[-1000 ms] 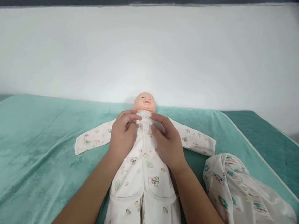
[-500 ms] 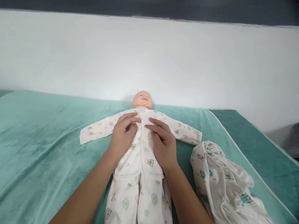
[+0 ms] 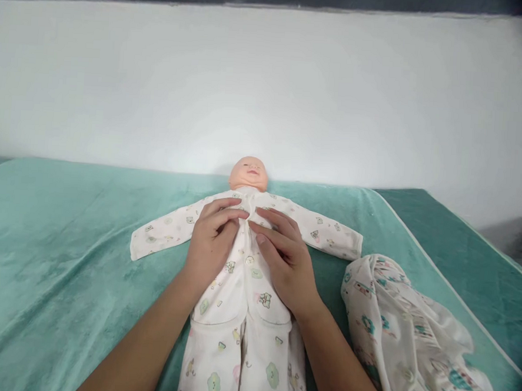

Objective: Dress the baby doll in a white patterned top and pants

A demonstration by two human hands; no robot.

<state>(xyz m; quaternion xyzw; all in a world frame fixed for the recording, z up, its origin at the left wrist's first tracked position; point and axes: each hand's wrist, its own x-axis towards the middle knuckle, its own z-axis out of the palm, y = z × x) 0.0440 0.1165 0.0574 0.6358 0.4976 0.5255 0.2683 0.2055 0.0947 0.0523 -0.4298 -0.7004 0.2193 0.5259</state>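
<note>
A baby doll (image 3: 248,172) lies on its back in a white printed baby shirt (image 3: 261,302) with matching printed pants (image 3: 272,367). My left hand (image 3: 214,240) is on the shirt's chest, fingers closed at the front opening's left edge. From the other side, my right hand (image 3: 286,262) pinches the front edge near a button, its index fingertip almost meeting the left one. The button between them is mostly covered by fingers. Lower on the front, another button (image 3: 250,261) shows. Both sleeves spread outward to the sides.
A crumpled white printed baby garment (image 3: 406,340) lies right of the doll, beside my right forearm. Beneath everything spreads a green plush blanket (image 3: 76,249) with a pale seam on the right. The white wall (image 3: 267,90) rises just behind the doll's head.
My view has tilted down and moved slightly closer. My right hand's fingers have drawn together, with its thumb now showing against the shirt front. My left index finger reaches slightly further over the opening.
</note>
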